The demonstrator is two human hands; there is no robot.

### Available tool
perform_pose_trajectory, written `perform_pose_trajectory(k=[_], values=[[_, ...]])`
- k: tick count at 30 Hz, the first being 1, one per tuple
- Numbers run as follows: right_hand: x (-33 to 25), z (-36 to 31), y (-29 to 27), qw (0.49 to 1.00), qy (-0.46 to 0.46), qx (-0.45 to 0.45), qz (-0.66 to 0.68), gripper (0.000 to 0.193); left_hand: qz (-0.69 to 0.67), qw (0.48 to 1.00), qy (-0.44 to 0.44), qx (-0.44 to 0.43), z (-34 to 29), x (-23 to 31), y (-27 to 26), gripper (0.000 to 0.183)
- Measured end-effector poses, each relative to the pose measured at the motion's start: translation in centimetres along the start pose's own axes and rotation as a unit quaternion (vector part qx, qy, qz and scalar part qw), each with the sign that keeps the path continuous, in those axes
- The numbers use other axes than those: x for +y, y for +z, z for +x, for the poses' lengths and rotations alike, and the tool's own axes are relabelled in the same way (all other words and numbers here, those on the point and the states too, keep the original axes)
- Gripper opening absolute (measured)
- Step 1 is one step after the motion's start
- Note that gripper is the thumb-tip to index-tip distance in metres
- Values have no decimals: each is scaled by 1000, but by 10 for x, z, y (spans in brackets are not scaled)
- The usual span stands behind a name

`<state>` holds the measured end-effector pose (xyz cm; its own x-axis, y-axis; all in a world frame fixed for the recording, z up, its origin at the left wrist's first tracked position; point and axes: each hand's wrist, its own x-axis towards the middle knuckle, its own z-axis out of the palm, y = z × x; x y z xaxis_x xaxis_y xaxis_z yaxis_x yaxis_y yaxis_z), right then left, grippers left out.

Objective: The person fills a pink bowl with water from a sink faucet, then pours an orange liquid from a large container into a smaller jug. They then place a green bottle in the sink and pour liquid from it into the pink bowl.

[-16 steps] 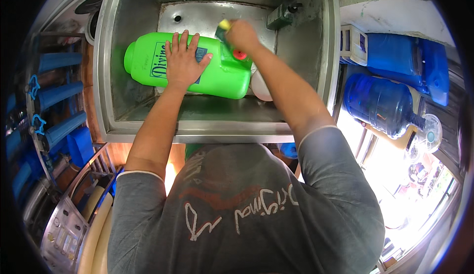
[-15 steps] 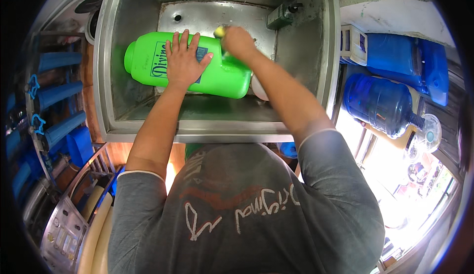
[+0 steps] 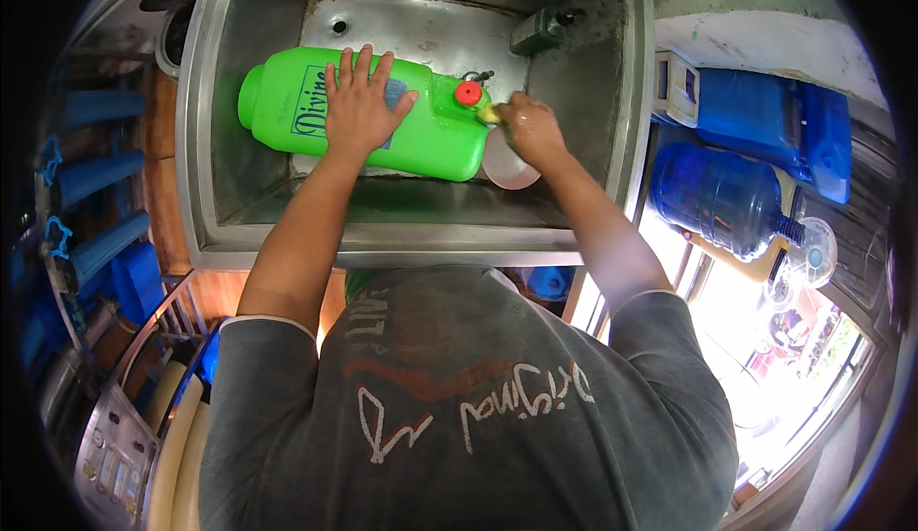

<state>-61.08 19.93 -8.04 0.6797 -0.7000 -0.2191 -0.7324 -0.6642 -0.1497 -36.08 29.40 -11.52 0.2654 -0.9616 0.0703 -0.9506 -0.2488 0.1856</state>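
Observation:
A bright green plastic jug point(image 3: 287, 101) with dark lettering lies on its side across the steel sink point(image 3: 421, 244). My left hand point(image 3: 361, 106) rests on top of it, fingers stretched out and slightly spread. Beside the jug's right end, my right hand point(image 3: 534, 130) is closed around a small yellow sponge point(image 3: 488, 113), which touches the green plastic near a red tap knob point(image 3: 468, 93). Partly under my right hand shows a pale round bowl point(image 3: 507, 163). Most of the sponge is hidden by the fingers.
A dark green container point(image 3: 540, 32) stands in the sink's far right corner. Right of the sink are blue jugs point(image 3: 751, 115) and a large clear blue water bottle point(image 3: 717, 196). On the left stands a metal rack with blue containers point(image 3: 100, 182).
My right hand has moved right and slightly nearer with the sponge, uncovering the red knob. My left hand still lies flat on the jug. The whole view has shifted slightly.

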Motion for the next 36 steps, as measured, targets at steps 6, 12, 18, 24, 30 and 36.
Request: perform_pose_trajectory(k=[6,12,18,24,30,36], values=[[43,0,35,996,51,29,72,25,5,1000,8,10,1,1,2,70],[29,6,31,832,179,54,522,27,16,1000,11,3,1,0,3,71],[5,11,64,741,284,113,598,20,25,1000,6,17,-1,2,6,72],[46,53,88,597,392,-57,698,22,33,999,-3,27,1,7,10,73],[52,69,40,914,125,118,368,42,45,999,0,27,3,2,12,71],[37,3,40,933,-76,33,349,51,80,996,27,33,5,2,16,70]])
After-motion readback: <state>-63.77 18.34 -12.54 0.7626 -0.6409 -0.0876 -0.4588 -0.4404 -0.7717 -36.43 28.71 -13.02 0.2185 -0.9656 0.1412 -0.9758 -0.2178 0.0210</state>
